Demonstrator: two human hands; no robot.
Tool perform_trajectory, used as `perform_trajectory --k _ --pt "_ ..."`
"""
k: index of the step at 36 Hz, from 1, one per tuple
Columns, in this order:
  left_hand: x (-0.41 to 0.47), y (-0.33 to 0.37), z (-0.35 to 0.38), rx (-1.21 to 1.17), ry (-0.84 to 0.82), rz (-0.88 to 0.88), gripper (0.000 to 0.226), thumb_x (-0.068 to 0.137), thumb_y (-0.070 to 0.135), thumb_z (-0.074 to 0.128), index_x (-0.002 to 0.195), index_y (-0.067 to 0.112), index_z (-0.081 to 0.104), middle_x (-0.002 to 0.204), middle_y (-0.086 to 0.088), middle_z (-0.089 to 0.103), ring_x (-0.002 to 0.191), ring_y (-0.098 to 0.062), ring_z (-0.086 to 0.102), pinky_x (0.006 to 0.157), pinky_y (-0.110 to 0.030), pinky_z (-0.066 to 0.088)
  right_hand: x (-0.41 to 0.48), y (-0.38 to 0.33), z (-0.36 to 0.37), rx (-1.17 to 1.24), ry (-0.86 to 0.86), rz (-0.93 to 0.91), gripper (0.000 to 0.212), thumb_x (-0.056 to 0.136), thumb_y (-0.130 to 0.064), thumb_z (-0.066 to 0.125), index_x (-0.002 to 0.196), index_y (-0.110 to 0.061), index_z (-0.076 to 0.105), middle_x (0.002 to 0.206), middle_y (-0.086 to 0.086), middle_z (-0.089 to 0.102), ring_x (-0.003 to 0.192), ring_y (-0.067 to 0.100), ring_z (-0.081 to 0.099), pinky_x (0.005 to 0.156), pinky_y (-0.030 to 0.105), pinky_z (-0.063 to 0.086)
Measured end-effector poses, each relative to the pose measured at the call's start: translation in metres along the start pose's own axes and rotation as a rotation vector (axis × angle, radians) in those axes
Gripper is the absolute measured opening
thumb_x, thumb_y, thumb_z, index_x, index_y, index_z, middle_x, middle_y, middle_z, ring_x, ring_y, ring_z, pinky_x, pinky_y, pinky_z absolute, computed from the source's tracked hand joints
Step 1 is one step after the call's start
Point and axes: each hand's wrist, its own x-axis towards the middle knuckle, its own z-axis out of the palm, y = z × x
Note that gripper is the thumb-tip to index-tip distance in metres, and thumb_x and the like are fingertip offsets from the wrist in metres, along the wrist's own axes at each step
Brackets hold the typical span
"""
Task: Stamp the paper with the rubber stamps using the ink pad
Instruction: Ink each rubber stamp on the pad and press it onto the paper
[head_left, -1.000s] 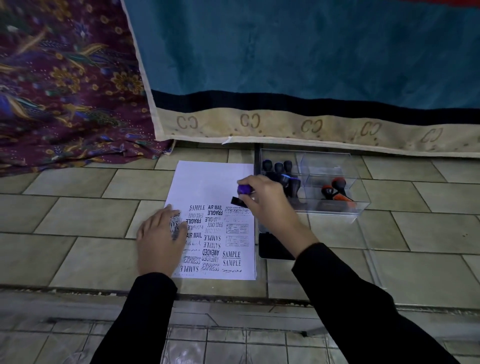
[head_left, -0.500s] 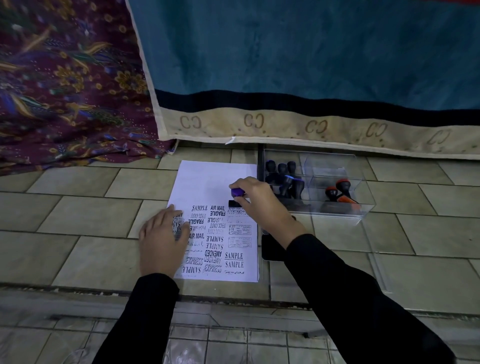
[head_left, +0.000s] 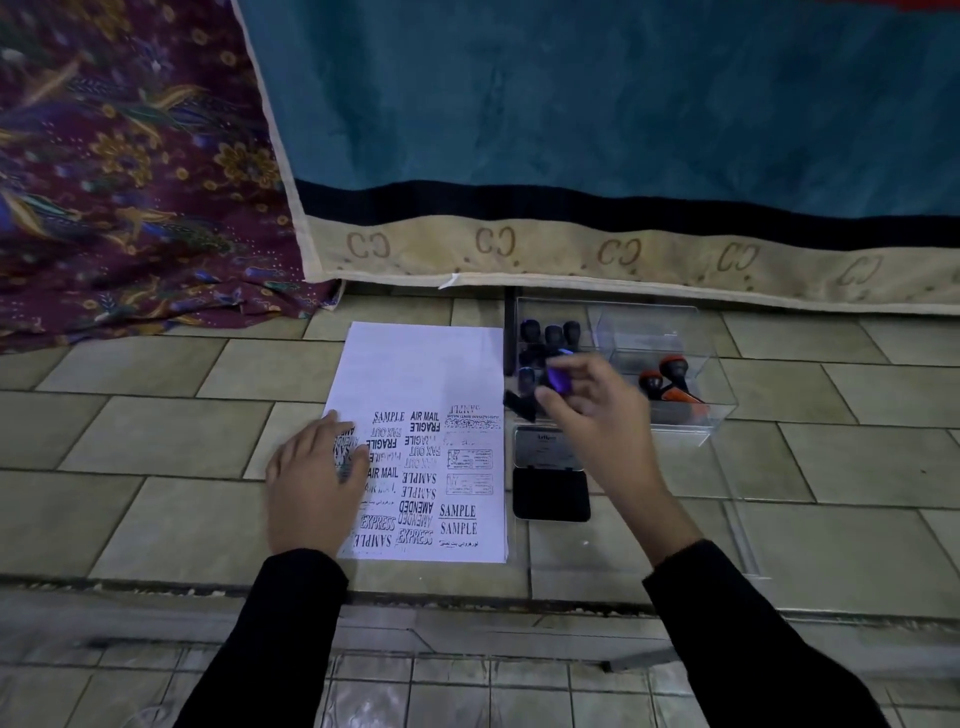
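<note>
Several stamps (head_left: 550, 343) (perhaps five) in tray (head_left: 722, 410)

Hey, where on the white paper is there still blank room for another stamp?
The white sheet of paper is bare across its far half, from the top edge down to the SAMPLE and AIR MAIL prints. The near half is crowded with prints, and the left hand covers its left edge.

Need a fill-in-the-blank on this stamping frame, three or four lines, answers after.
1. The left hand lies flat on the ____.
2. The right hand holds a stamp with a ____ handle.
3. The open ink pad lies to the ____ of the sheet.
4. The orange-topped stamps stand in a clear ____.

Answers: paper; purple; right; box
</note>
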Motion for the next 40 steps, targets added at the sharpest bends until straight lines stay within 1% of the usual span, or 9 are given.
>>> perform_trajectory --k 4,7,11,16,20,24,29,36,40 --pt "0.000 0.000 0.000 -0.010 0.005 -0.003 0.028 0.090 0.026 0.063 0.117 0.018 0.062 0.137 0.000 0.057 0.125 -0.025 0.049 0.109 -0.045 0.030 -0.028 0.009 -0.019 -0.155 -0.088 -0.050 0.027 0.079 -0.012 0.073 0.103 -0.020 0.064 0.095 -0.008 0.067 0.085 0.001 0.066 0.077 0.016 0.054" --pt "0.000 0.000 0.001 -0.017 0.013 -0.005 0.027 0.090 0.026 0.064 0.116 0.019 0.062 0.137 0.000 0.057 0.125 -0.025 0.049 0.108 -0.045 0.031 -0.044 0.016 -0.024 -0.258 -0.118 -0.146 0.028 0.078 -0.014 0.075 0.102 -0.022 0.064 0.092 -0.009 0.067 0.084 0.005 0.065 0.076 0.018 0.055" --pt "0.000 -0.001 0.002 -0.019 0.005 -0.004 0.027 0.090 0.026 0.063 0.116 0.019 0.062 0.137 0.001 0.057 0.125 -0.025 0.049 0.108 -0.044 0.031 -0.055 0.022 -0.025 -0.366 -0.159 -0.260 0.020 0.078 -0.014 0.075 0.095 -0.014 0.066 0.089 -0.004 0.064 0.082 0.007 0.063 0.074 0.025 0.055" --pt "0.000 -0.001 0.002 -0.008 -0.004 -0.003 0.028 0.090 0.027 0.062 0.117 0.020 0.061 0.138 0.001 0.056 0.126 -0.025 0.048 0.108 -0.044 0.030 -0.057 0.021 -0.020 -0.427 -0.184 -0.286 0.019 0.078 -0.012 0.075 0.095 -0.011 0.067 0.091 -0.003 0.064 0.081 0.006 0.061 0.075 0.022 0.053" --pt "0.000 -0.001 0.002 -0.016 -0.005 -0.007 0.028 0.091 0.026 0.062 0.118 0.020 0.061 0.139 0.002 0.055 0.127 -0.024 0.047 0.109 -0.044 0.029 -0.059 0.019 -0.011 -0.485 -0.175 -0.280 0.020 0.077 -0.008 0.075 0.096 -0.008 0.068 0.090 0.003 0.064 0.080 0.013 0.063 0.075 0.019 0.049" --pt "-0.001 -0.002 0.002 -0.015 -0.005 -0.005 0.028 0.091 0.027 0.061 0.118 0.021 0.060 0.139 0.002 0.055 0.127 -0.023 0.047 0.110 -0.044 0.029 -0.064 0.018 -0.012 -0.525 -0.200 -0.281 0.020 0.075 -0.006 0.076 0.093 -0.008 0.068 0.091 0.002 0.065 0.080 0.012 0.063 0.076 0.012 0.046" --pt "-0.001 -0.001 0.002 -0.008 -0.005 0.000 0.028 0.092 0.027 0.060 0.119 0.019 0.060 0.139 0.001 0.055 0.127 -0.024 0.047 0.109 -0.044 0.029 -0.054 0.017 -0.011 -0.527 -0.160 -0.235 0.016 0.078 -0.009 0.074 0.093 -0.007 0.068 0.088 0.002 0.064 0.073 0.010 0.061 0.068 0.015 0.049" --pt "-0.001 0.002 0.000 -0.009 -0.017 -0.016 0.029 0.092 0.027 0.060 0.120 0.020 0.061 0.140 0.001 0.054 0.128 -0.023 0.046 0.111 -0.044 0.028 -0.065 0.016 -0.011 -0.546 -0.162 -0.273 0.018 0.075 -0.006 0.077 0.091 -0.007 0.069 0.091 0.002 0.066 0.079 0.014 0.066 0.073 0.024 0.055" --pt "0.000 0.000 0.000 -0.017 -0.005 -0.007 0.028 0.091 0.026 0.062 0.118 0.020 0.062 0.138 0.001 0.056 0.126 -0.024 0.048 0.110 -0.044 0.029 -0.055 0.013 -0.011 -0.506 -0.181 -0.200 0.019 0.078 -0.010 0.075 0.095 -0.008 0.069 0.092 0.002 0.066 0.078 0.014 0.065 0.074 0.030 0.057"
